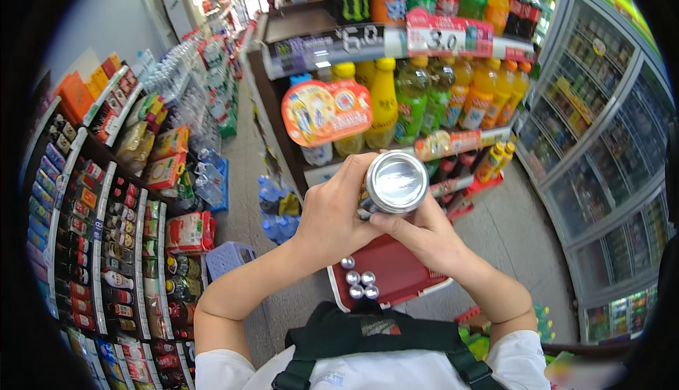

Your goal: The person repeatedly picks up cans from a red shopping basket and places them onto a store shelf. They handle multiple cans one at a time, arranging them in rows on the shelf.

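A metal drink can (398,182) is held up in front of my chest, with its round silver end facing me. Blurred print shows on that end; most of the can's side is hidden. My left hand (335,207) wraps the can's left side. From the right and below, my right hand (427,233) grips it, the thumb lying near the rim. Under my forearms is a red tray (403,268) with a pale rim. Several silver-topped cans (362,284) stand grouped in its left part.
Ahead, a drinks shelf (297,50) carries bottles (411,101) and price signs (448,34). Glass-door coolers (589,125) line the right. Grocery shelves (101,220) run along the left, near a purple plastic stool (229,260). Wrapped water bottles (276,212) sit on the floor (241,178).
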`<state>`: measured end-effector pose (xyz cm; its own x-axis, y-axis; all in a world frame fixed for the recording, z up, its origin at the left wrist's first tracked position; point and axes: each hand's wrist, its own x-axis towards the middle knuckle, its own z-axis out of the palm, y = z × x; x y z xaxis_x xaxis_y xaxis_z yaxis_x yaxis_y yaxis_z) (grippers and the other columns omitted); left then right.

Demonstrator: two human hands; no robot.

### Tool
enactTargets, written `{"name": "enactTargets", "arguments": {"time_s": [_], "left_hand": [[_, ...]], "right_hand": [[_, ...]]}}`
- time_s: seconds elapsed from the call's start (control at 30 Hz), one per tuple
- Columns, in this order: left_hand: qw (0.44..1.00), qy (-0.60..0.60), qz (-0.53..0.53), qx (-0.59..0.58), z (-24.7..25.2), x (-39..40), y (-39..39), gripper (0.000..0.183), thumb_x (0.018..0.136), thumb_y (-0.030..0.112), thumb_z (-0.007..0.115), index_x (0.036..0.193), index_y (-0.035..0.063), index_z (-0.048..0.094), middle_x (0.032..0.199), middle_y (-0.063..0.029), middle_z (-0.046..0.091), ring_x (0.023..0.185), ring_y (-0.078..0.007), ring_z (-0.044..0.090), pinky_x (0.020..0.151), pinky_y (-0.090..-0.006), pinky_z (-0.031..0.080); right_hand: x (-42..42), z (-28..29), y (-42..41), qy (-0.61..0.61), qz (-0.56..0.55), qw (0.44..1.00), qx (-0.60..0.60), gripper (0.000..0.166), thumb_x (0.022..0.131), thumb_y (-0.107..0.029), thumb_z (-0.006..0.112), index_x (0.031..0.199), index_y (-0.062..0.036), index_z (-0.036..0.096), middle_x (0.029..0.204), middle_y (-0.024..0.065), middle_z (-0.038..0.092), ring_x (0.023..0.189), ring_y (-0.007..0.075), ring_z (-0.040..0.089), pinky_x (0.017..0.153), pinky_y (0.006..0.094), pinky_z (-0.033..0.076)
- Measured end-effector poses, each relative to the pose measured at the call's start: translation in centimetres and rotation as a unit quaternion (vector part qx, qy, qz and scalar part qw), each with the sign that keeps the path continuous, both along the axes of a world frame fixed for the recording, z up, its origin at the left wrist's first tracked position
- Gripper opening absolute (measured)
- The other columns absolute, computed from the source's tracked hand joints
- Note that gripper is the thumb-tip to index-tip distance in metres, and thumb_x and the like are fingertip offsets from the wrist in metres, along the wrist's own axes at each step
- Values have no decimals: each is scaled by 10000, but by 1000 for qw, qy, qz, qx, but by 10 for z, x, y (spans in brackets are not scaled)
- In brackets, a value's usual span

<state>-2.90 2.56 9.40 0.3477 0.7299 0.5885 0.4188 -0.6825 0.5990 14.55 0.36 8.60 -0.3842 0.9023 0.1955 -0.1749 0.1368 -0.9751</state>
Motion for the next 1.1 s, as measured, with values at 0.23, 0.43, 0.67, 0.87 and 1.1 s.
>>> {"name": "enactTargets", "arguments": {"time_s": [0.23, 0.43, 0.67, 0.87, 1.1], "left_hand": [[994, 15, -16, -106, -130, 23, 13, 559, 727, 171, 790, 1206, 32, 536, 1100, -180, 595, 984, -423, 631, 796, -470, 525], [971, -27, -4, -236, -262, 35, 22, 553, 708, 167, 810, 1186, 65, 551, 1122, -163, 640, 1032, -402, 645, 836, -444, 531], [957, 12, 1, -291, -404, 33, 28, 550, 663, 130, 818, 1147, 91, 561, 1078, -167, 634, 1013, -410, 639, 838, -470, 529], [920, 134, 16, -367, -476, 27, 33, 487, 692, 147, 793, 1118, 107, 559, 1094, -166, 639, 1033, -407, 633, 827, -494, 528], [881, 335, -43, -331, -540, 7, 38, 546, 684, 227, 809, 1149, 153, 532, 1125, -116, 686, 1147, -312, 618, 1084, -527, 318]], "right_hand": [[20, -132, 5, -58, -59, 994, -74, 766, 908, -375, 752, 1438, 5, 351, 1355, 158, 506, 1298, 219, 466, 1101, 366, 368], [17, -258, 13, -83, -108, 976, -168, 787, 919, -437, 716, 1442, 30, 358, 1377, 156, 498, 1292, 226, 472, 1110, 365, 356], [0, -428, 13, -43, -169, 951, -255, 758, 882, -415, 741, 1393, 59, 441, 1345, 223, 534, 1268, 295, 527, 1072, 383, 412], [-13, -535, 5, -178, -204, 929, -253, 651, 931, -334, 708, 1392, 38, 437, 1316, 202, 569, 1220, 270, 566, 1021, 368, 458], [-26, -566, -9, -249, -147, 898, -332, 669, 978, -359, 566, 1476, 39, 361, 1428, 310, 478, 1313, 416, 502, 1091, 431, 407]]}}
